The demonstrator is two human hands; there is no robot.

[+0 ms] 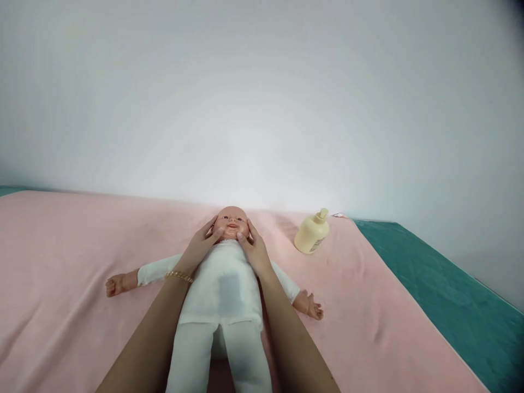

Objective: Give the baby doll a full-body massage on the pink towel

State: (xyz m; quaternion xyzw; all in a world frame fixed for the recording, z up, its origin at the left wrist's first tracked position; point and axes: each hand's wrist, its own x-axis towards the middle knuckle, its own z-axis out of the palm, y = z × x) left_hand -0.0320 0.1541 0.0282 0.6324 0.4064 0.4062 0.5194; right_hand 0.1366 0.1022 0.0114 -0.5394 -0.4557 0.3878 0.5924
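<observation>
A baby doll (223, 281) in a white cloth top and trousers lies on its back, head at the far end and arms spread wide. My left hand (203, 243) is curved around the left side of its head, with the thumb along the jaw by the chin. On the opposite side, my right hand (254, 248) cups the cheek, its thumb likewise touching the jaw. The doll's head (232, 217) is held between both palms, face up. A bracelet circles my left wrist. A grey patch (230, 292) marks the doll's top.
A pale yellow pump bottle (311, 233) stands to the right of the doll's head. Under everything is a pink cloth (368, 305) with some creases. A green surface (446, 284) shows beyond its right edge. A pale wall (254, 98) rises behind.
</observation>
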